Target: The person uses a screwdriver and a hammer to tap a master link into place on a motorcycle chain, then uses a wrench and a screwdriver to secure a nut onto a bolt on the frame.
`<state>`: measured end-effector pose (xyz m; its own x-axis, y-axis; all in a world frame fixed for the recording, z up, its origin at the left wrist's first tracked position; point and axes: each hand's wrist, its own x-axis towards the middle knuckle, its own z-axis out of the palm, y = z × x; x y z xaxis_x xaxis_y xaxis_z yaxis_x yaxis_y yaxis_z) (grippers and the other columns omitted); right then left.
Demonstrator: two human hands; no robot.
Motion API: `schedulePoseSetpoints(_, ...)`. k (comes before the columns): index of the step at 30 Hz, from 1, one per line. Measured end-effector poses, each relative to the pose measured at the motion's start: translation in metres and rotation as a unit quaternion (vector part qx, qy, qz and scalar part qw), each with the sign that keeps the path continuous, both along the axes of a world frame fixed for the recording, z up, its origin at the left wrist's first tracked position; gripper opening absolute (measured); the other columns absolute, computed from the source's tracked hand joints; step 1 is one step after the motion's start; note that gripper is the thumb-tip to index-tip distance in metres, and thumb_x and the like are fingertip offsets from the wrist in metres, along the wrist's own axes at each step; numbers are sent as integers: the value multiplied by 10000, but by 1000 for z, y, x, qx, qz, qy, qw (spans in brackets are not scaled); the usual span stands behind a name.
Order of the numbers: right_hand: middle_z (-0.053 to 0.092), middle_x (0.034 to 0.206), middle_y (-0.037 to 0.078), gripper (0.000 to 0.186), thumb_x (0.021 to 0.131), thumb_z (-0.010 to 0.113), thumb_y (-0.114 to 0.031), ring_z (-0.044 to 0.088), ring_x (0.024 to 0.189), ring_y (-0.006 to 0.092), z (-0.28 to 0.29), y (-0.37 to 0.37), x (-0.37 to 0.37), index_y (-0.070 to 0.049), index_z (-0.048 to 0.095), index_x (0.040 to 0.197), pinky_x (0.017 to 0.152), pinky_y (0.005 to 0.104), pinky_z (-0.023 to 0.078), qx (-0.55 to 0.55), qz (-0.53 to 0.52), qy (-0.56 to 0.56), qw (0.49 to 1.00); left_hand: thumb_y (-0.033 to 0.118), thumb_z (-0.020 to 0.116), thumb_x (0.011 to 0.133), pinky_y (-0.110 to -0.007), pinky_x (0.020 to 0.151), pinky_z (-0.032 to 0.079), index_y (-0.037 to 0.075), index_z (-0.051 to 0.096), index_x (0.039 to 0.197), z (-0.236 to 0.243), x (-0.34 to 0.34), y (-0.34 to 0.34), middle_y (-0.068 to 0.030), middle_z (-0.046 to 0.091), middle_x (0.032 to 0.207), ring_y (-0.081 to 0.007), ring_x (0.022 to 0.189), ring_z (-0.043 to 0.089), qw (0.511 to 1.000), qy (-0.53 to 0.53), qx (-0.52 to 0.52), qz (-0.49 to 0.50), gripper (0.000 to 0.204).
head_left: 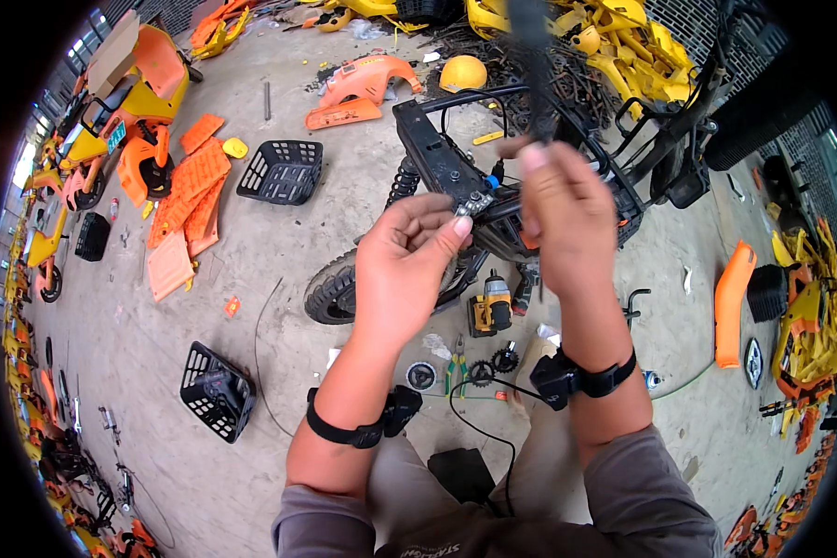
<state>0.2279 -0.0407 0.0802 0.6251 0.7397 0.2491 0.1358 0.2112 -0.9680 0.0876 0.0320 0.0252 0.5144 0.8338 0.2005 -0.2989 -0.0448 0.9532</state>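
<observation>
My left hand (405,270) is closed, thumb and fingers pinched on a small silvery metal part (474,203) at the end of a black bike frame (437,158). A blue-capped piece (492,182) sits just beside that part. To the right, my right hand (572,209) is closed, its thumb and forefinger around the lower end of a long black object (533,65). That object rises toward the top edge and is too blurred to name. Under the frame, the rear wheel (333,286) and a coil spring (403,182) show. My hands partly hide the frame.
Below the frame stand a yellow-black cordless driver (495,302), green-handled pliers (457,367) and a sprocket (420,376). Black baskets (279,172) and orange panels (191,200) lie to the left. Yellow panels (628,56) are heaped at the back; a curved orange panel (733,302) lies right.
</observation>
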Motion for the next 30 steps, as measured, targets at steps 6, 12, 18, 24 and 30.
schedulePoseSetpoints(6,630,910,73,307,1087,446,-288,426,611,93,13,-16,32,-11,566,1147,524,255,360,314,19,182,932,88,671,960,-291,825,527,-69,581,1281,0,-11,2,-130,709,1089,-162,900,659,963,-63,-221,-140,368)
schedulePoseSetpoints(12,539,873,48,281,1090,453,-275,425,699,111,3,-14,40,-27,525,1203,630,267,384,398,10,269,877,90,660,964,-309,842,522,-47,602,1290,-4,-17,1,-153,699,1183,-162,930,652,975,-19,-175,-133,359)
schedulePoseSetpoints(18,533,875,40,245,1065,520,-246,441,734,123,-21,-4,55,-25,554,1166,658,265,397,373,-36,366,852,53,646,962,-311,829,530,-49,633,1247,-6,-18,-3,-143,707,1163,-171,922,661,984,29,-132,-120,303)
schedulePoseSetpoints(24,529,876,38,218,1054,543,-224,440,729,120,-20,-3,54,-25,579,1137,638,259,399,349,-70,407,841,44,665,955,-293,796,541,-51,653,1216,-5,-17,-13,-127,728,1093,-173,901,688,992,77,-68,-71,278)
schedulePoseSetpoints(30,527,863,33,209,1045,563,-217,440,720,115,-19,-4,52,-33,580,1143,632,252,405,345,-72,406,843,57,679,954,-278,783,540,-51,661,1206,-10,-18,-17,-125,736,1044,-164,889,699,994,83,-36,-63,274)
